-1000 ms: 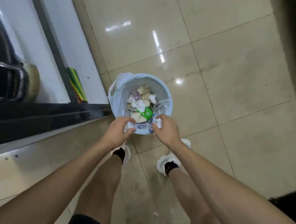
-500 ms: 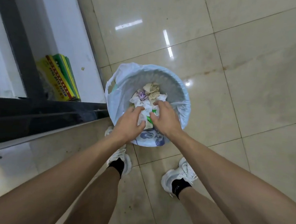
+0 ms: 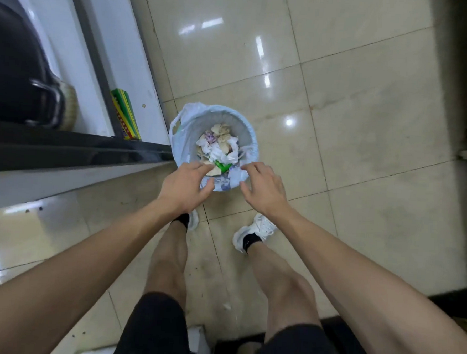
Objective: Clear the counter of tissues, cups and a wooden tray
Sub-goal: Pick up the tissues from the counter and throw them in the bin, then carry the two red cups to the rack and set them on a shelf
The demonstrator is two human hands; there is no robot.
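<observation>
We're looking straight down at the waste bin (image 3: 250, 134) on the tiled floor (image 3: 353, 129), lined with a pale blue plastic bag (image 3: 181, 135), and both of our hands hover over its near rim. Left hand (image 3: 188, 185) is out flat, fingers spread and loose, gripping nothing; right hand (image 3: 264, 187) mirrors it, fingers fanned and lightly bent, holding nothing either. Neither one touches the rubbish as far as we can see. Down in the bin sit the crumpled tissues (image 3: 220, 151), white and beige, heaped together, with a green scrap (image 3: 222, 165) at the near edge of the pile and a small purple-printed piece (image 3: 210, 138) further in. The bin stands just beside the end of the dark counter edge (image 3: 72, 150) on our left. Beyond that edge, a stack of green and yellow books (image 3: 126, 115) leans upright against a white panel. Our white sneakers (image 3: 256, 229) are planted just short of the bin, black shorts (image 3: 160, 328) at the bottom of view
</observation>
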